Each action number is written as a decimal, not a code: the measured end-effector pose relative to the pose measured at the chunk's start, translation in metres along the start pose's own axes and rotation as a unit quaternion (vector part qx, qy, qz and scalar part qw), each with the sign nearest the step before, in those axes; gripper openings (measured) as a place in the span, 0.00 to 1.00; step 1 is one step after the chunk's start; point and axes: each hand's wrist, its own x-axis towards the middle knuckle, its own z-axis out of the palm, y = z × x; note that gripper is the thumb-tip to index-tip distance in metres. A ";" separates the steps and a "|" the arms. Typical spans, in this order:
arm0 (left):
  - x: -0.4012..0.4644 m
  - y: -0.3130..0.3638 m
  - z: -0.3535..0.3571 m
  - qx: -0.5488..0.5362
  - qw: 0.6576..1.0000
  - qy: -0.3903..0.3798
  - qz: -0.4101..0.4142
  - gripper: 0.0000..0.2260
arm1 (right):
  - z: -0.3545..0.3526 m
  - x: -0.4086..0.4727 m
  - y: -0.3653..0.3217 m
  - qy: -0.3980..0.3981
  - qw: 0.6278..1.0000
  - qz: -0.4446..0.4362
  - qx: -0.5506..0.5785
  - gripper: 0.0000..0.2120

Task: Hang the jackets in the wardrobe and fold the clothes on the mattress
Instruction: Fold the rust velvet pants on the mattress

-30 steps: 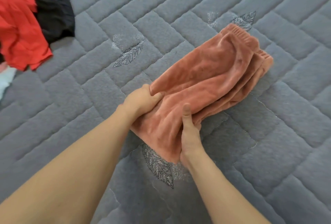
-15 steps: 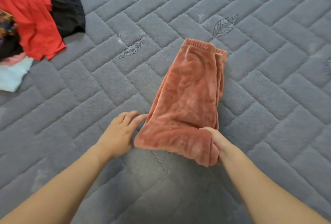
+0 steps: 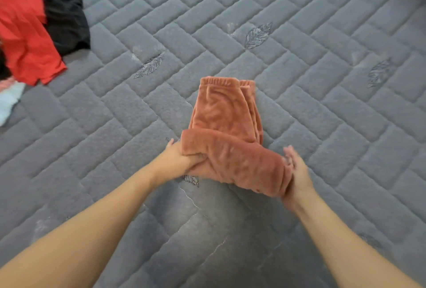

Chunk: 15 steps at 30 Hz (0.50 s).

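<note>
Rust-orange fleece pants (image 3: 222, 112) lie folded lengthwise on the grey quilted mattress (image 3: 322, 85), with the elastic waistband at the far end. The near end is lifted and doubled over toward the waistband. My left hand (image 3: 178, 158) grips the left corner of that raised fold, fingers curled under the cloth. At the right corner, my right hand (image 3: 296, 172) holds the fold; its fingers point away from me and are motion-blurred.
A pile of loose clothes sits at the far left: a red garment (image 3: 25, 34), a black one (image 3: 65, 11) behind it, and a pale blue piece (image 3: 9, 103) at the edge. Embroidered leaf marks dot the mattress.
The pants were turned so the waistband points away from me. My left hand took hold of the near left corner, and both hands lifted the near end over toward the waistband.
</note>
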 end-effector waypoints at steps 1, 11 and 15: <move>0.005 0.005 0.000 0.009 0.999 0.029 -0.016 0.05 | 0.008 -0.007 -0.004 0.003 0.998 -0.053 0.024 0.35; 0.132 0.024 -0.016 -0.236 0.921 0.284 -0.119 0.14 | 0.103 0.085 -0.060 0.133 0.896 -0.274 -0.324 0.23; 0.193 0.012 -0.008 -0.241 0.908 0.273 -0.209 0.36 | 0.132 0.161 -0.082 0.229 0.877 -0.126 -0.402 0.18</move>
